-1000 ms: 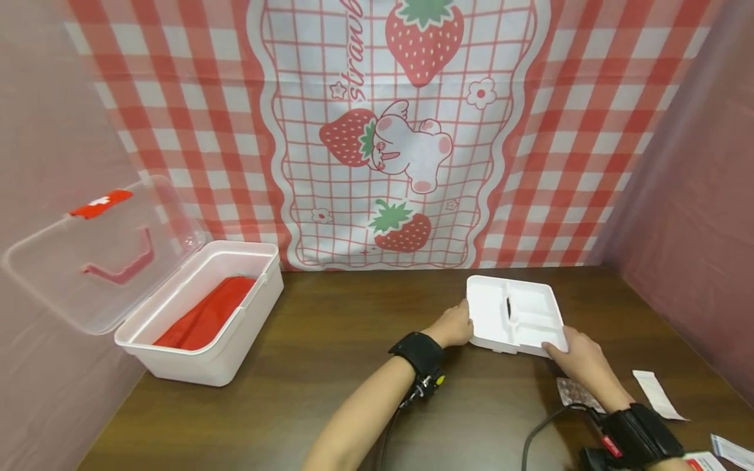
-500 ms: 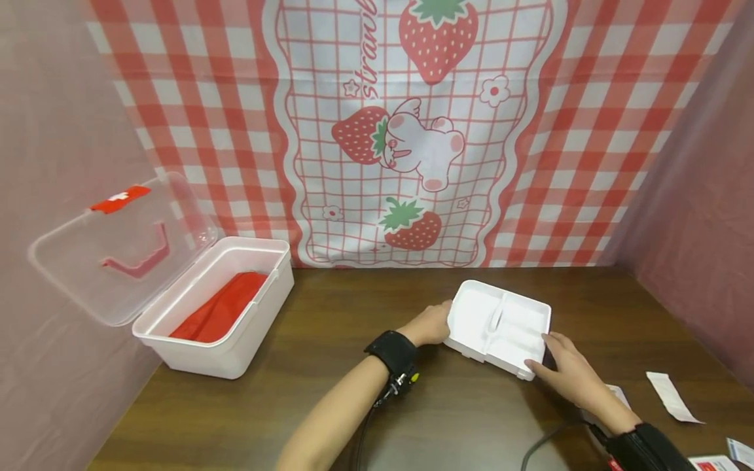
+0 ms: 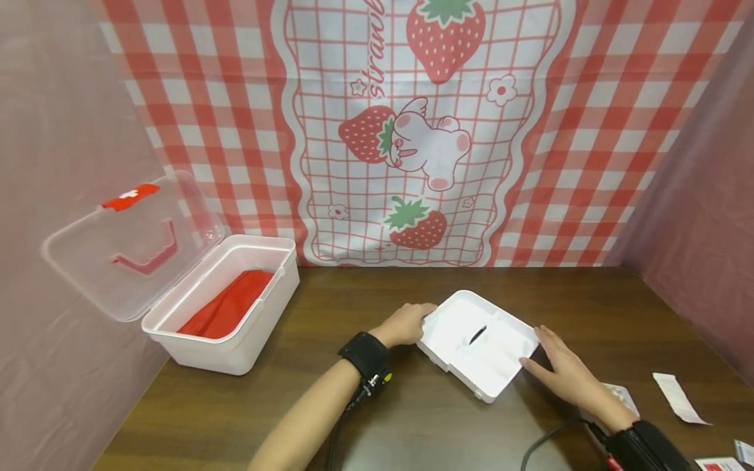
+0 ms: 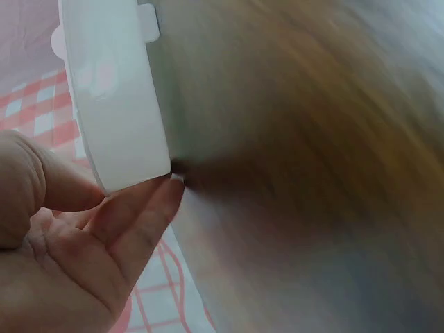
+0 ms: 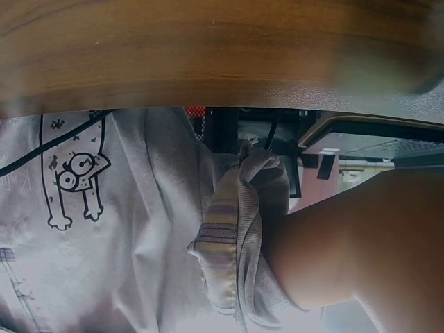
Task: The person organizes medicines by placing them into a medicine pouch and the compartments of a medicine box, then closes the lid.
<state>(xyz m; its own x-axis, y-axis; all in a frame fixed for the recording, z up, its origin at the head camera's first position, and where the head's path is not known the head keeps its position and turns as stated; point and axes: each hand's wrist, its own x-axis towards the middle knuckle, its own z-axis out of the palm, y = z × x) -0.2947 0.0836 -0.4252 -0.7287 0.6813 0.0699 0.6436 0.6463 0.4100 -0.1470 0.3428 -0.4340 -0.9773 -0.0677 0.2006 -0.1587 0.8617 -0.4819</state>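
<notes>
A white divided tray [image 3: 453, 320] with a dark slot near its middle is at the centre right in the head view. My left hand [image 3: 405, 325] pinches its left corner; in the left wrist view, thumb and fingers [image 4: 156, 208] meet at the corner of the white tray wall [image 4: 114, 104]. At the tray's right edge is my right hand [image 3: 568, 374], thumb and fingers spread and fairly straight, touching or very near the rim. That hand does not show in the right wrist view.
A white box [image 3: 259, 320] with red cloth [image 3: 230, 307] inside stands left, its clear lid [image 3: 135, 248] raised. A blister pack [image 3: 621, 396] lies partly behind the right forearm. A white strip [image 3: 680, 399] and small packets [image 3: 718, 464] lie at the right.
The tray has moved left and toward me in the head view and turned clockwise, along with my left hand. My right hand's fingers have loosened from the tray's edge. The head view has shifted slightly.
</notes>
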